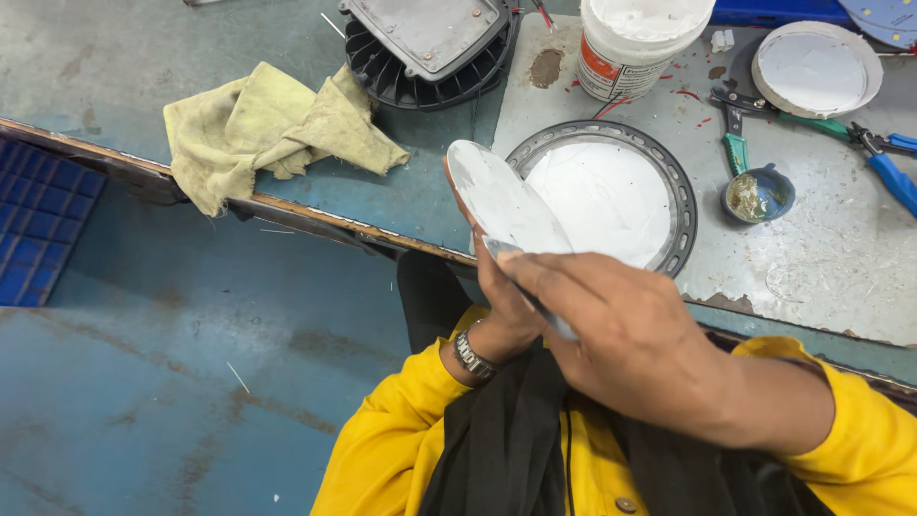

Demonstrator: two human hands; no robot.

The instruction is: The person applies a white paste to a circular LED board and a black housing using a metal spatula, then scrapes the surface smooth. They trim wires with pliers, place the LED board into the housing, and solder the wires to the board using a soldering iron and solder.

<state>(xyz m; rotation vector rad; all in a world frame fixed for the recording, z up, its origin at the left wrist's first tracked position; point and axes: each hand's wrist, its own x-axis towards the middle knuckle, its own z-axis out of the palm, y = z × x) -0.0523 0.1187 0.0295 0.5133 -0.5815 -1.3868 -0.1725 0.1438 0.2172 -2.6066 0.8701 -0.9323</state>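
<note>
Left to right, head view. Blue crate [43, 225] at far left, below the bench edge. Yellow rag [267, 129] lies crumpled on the bench [115, 57], near its front edge. Just right of it, a black finned housing [425, 48] with a grey cover plate, at the back.

Our left hand [501, 311], watch [471, 356] on the wrist, grips a round disc [504, 201] by its lower edge. The disc is tilted up off the bench, its face coated white, its rim reddish-brown. Fingers are closed around the rim from behind; most of that hand is hidden by the right one.

Our right hand [626, 339] is closed on a thin flat blade [530, 287] pressed to the disc's lower face. We can't tell how the fingers wrap it.

Behind the disc, on a grey sheet [821, 258], a ring frame [611, 191] with white paste filling its middle. The disc overlaps its left edge in view; contact we cannot tell. A white tub [635, 43] sits behind it. Right of the ring: a small blue cup [757, 194], green-handled pliers [735, 143], a white lid [815, 69], blue-handled pliers [888, 162].
</note>
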